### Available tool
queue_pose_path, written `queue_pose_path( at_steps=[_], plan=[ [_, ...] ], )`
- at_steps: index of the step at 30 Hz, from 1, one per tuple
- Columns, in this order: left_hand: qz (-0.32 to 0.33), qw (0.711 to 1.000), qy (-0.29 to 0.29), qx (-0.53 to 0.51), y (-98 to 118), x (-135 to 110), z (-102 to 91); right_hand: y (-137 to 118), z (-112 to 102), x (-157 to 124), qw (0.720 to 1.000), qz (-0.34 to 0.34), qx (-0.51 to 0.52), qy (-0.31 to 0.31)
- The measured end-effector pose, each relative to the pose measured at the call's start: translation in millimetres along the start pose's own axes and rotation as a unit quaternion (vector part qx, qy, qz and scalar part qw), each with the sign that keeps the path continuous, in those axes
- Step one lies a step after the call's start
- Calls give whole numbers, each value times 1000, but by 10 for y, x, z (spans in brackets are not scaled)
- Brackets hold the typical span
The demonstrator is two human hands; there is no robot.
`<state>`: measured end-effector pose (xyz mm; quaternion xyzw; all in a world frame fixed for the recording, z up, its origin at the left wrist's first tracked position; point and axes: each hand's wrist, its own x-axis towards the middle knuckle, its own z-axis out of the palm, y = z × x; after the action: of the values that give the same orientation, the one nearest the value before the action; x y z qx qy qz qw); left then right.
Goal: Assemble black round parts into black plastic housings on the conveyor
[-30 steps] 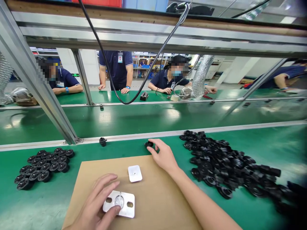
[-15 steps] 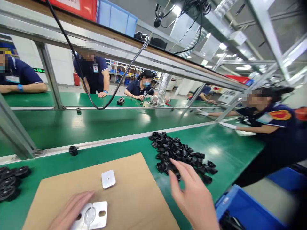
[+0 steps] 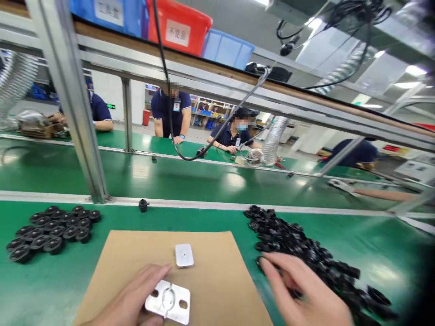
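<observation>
Take the plate as the clock's centre: one silvery plate on one cardboard sheet, its long axis running from 9 toward 4, two slots flanking a round recess whose slit points 12 to 6. The left hand lies at 9, thumb and fingers spread around that end; I cannot tell whether they squeeze it. At 3, the right hand brings thumb and forefinger together at one black part; blur hides whether it is pinched. One square lies between 12 and 1. Beyond the right hand, toward 2, spreads a pile of black pieces, too jumbled to count. At 10 sit about twenty cups; one lone cup stands between 11 and 12. Across the belt I see four co-workers, plus a gloved hand at 2. Overhead, around 12, are three bins: a blue bin, its label starting 工具; a red bin, reading 不良品; a light blue bin.
</observation>
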<state>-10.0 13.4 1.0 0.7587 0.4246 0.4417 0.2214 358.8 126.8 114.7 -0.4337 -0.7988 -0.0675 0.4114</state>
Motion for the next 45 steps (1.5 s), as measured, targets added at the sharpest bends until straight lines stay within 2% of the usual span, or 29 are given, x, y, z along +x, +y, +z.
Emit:
queue_pose_path(
  at_steps=[2, 4, 7, 10, 12, 14, 17, 21, 25, 28, 30, 33, 38, 45],
  plan=[
    [-2, 1000, 8, -15, 2, 2, 17, -478, 415, 461, 985, -54, 107, -125],
    [-9, 999, 14, -38, 33, 7, 27, -883, 888, 832, 955, -75, 144, -248],
    [-8, 998, 9, -61, 72, 33, 15, -1309, 1632, 1224, 932, -118, 147, -311],
    [1, 998, -5, -68, 46, 63, -8, -1551, 2232, 1465, 910, -154, 150, -355],
    [12, 997, -15, -73, 3, 74, -16, -1625, 2473, 1560, 901, -161, 152, -373],
    [11, 997, -24, -71, -32, 77, -15, -1623, 2561, 1605, 901, -153, 157, -376],
    [0, 998, -18, -64, -33, 69, -4, -1477, 2418, 1577, 908, -121, 176, -361],
    [-33, 996, 24, -77, 27, 13, 29, -1131, 1854, 1354, 909, -65, 222, -346],
    [-108, 987, 65, -96, 89, -53, 47, -868, 1253, 959, 896, -14, 261, -360],
    [-158, 978, 60, -126, 131, -48, 19, -810, 1014, 671, 872, 18, 302, -384],
    [-174, 973, 51, -141, 153, -23, -12, -821, 964, 535, 867, 18, 316, -386],
    [-182, 970, 38, -156, 174, 12, -54, -873, 964, 433, 874, -19, 305, -377],
    [-181, 970, 22, -163, 200, 42, -93, -967, 967, 394, 891, -86, 279, -347],
    [-183, 968, 21, -173, 221, 50, -123, -1073, 995, 308, 899, -129, 276, -314]
  ],
)
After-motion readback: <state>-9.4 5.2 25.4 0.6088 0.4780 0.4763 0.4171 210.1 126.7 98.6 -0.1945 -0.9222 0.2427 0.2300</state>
